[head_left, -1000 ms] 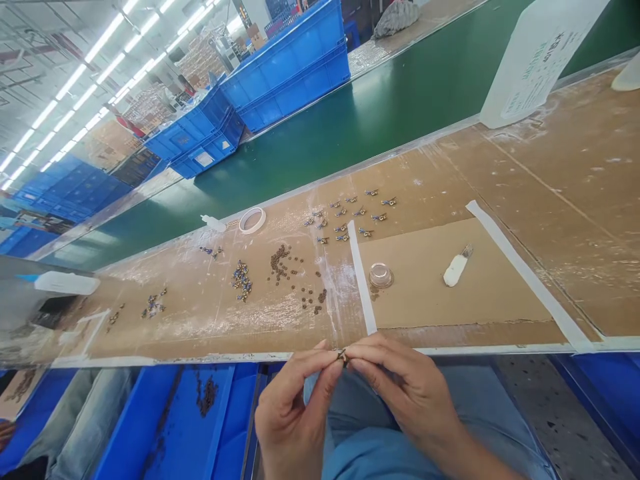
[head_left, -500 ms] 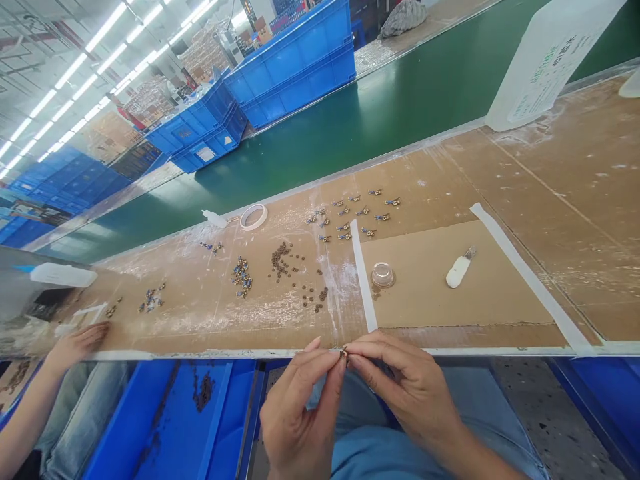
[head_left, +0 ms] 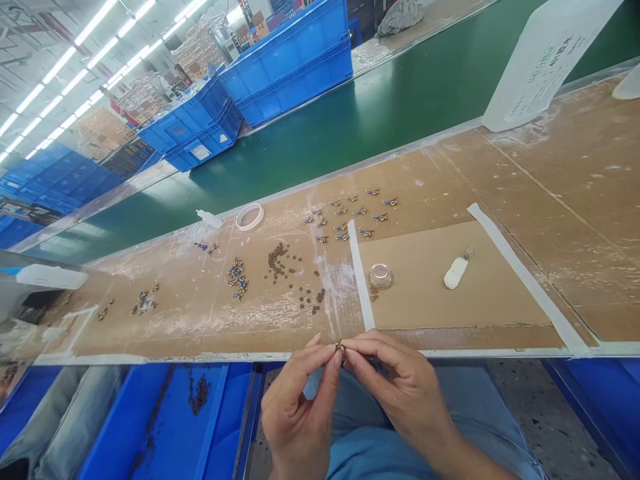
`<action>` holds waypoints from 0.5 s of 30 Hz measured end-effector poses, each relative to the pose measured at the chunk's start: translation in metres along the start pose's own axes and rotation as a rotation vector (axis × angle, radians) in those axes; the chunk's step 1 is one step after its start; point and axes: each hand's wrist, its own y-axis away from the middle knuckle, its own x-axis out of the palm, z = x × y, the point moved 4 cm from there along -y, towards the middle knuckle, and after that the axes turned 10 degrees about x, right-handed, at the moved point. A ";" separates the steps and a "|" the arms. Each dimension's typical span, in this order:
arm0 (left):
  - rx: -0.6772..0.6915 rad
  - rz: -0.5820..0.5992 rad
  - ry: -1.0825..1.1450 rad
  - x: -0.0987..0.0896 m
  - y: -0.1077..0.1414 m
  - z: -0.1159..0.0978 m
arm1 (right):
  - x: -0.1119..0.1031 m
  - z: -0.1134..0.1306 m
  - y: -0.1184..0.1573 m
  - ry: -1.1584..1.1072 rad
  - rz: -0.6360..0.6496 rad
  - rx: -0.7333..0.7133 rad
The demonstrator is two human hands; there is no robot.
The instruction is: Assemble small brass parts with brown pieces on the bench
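Thumb and forefinger of my left hand (head_left: 303, 400) pinch a small metal part (head_left: 339, 347) at the table's front edge. My right hand (head_left: 403, 387) meets it there, its thumb and forefinger closed on the same part from the right. The fingers cover most of the piece, so its exact kind is hidden. Beyond my hands lie scattered small brown discs (head_left: 277, 262) and a heap of small blue-and-brass parts (head_left: 237, 279). Several similar parts (head_left: 360, 211) are spread out farther back. A small clear round dish (head_left: 381, 276) stands on the cardboard sheet (head_left: 490, 293).
On the cardboard lies a small white bottle (head_left: 456, 273) with a thin tip. Near the green belt (head_left: 300, 147) are a tape roll (head_left: 249, 217) and another small bottle (head_left: 209, 219). A large white jug (head_left: 540, 73) stands back right. Blue bins (head_left: 295, 60) line the belt's far side.
The view has shifted slightly. My hands stay together on the small part, with the fingers moved a little. The co-worker's hand at the far left has left the view.
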 end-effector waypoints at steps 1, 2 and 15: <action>0.006 -0.003 0.001 0.000 -0.001 0.000 | -0.001 0.000 -0.001 -0.008 0.014 -0.006; 0.008 -0.006 0.003 0.000 -0.001 -0.001 | -0.001 -0.001 -0.002 -0.018 0.031 -0.012; -0.063 0.030 0.076 -0.005 -0.004 -0.002 | -0.006 -0.003 -0.005 -0.039 0.131 -0.024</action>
